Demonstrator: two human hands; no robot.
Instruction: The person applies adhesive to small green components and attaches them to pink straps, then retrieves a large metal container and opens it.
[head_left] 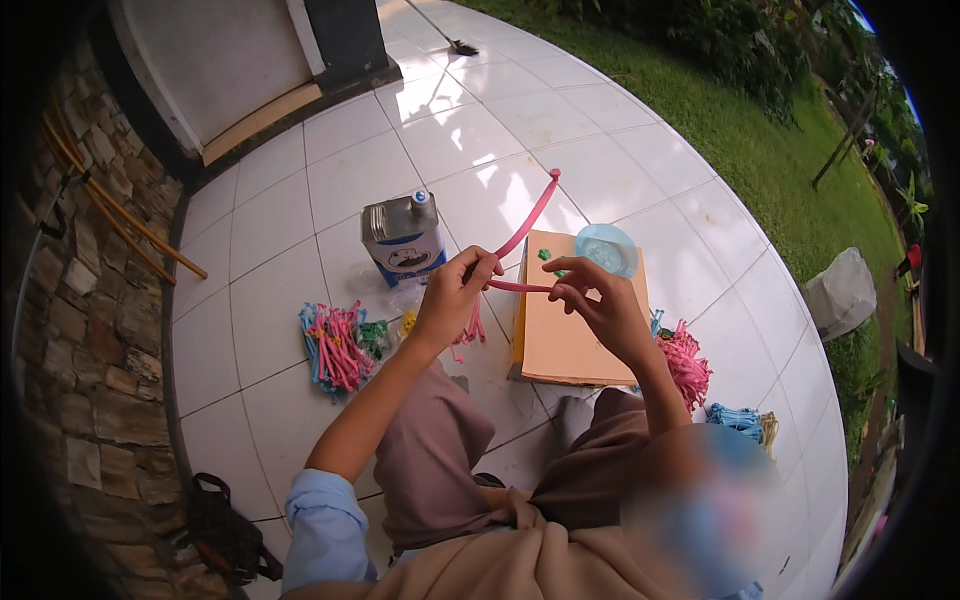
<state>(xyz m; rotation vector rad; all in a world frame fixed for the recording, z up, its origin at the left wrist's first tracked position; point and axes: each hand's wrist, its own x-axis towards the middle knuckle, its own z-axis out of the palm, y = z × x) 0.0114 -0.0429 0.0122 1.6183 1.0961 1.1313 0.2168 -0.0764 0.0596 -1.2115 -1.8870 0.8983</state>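
Note:
A long, thin pink strip (534,222), perhaps rubber or plastic, is stretched between my hands. Its upper part curves up and away to a small knob at the tip. My left hand (452,302) pinches the strip near its bend. The lower length runs across to my right hand (600,305), whose thumb and fingers close on its end. Both hands are raised over the near-left part of a tan cardboard box (580,345). Small green pieces (545,254) lie on the box top near my right fingers, beside a light blue round bowl (630,262).
A blue and white metal can (405,245) stands left of the box. Bundles of pink and blue strips (338,340) lie on the tiles at left, with pink ones (686,368) and blue ones (735,418) at right. A black bag (222,525) rests by the stone wall.

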